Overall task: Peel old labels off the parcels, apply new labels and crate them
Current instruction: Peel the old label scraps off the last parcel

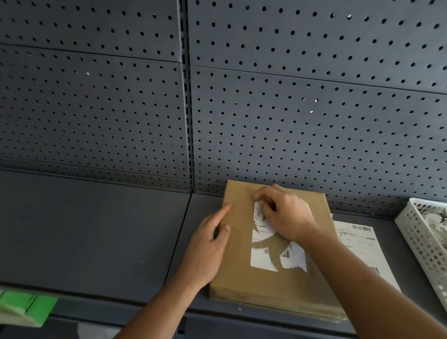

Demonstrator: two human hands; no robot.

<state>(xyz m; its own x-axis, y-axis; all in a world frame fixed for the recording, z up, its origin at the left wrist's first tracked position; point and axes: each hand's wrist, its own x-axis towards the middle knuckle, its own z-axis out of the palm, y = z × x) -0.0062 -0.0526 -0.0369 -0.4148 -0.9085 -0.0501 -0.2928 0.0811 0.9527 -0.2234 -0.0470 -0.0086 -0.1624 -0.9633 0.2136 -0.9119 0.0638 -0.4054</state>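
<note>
A flat brown parcel (240,279) lies on the dark grey shelf (84,234), right of centre. Its white old label (260,259) is torn, with brown patches showing where pieces have come away. My right hand (284,214) lies on the upper part of the parcel, its fingertips pinching a strip of the label. My left hand (208,243) rests against the parcel's left edge, fingers straight and the thumb on top. A sheet of new labels (361,244) with barcodes lies flat just right of the parcel.
A white perforated plastic basket (425,247) holding crumpled paper scraps stands at the far right. A grey pegboard wall (221,91) rises behind the shelf. A green and white object (21,306) sits below the shelf's front edge at bottom left.
</note>
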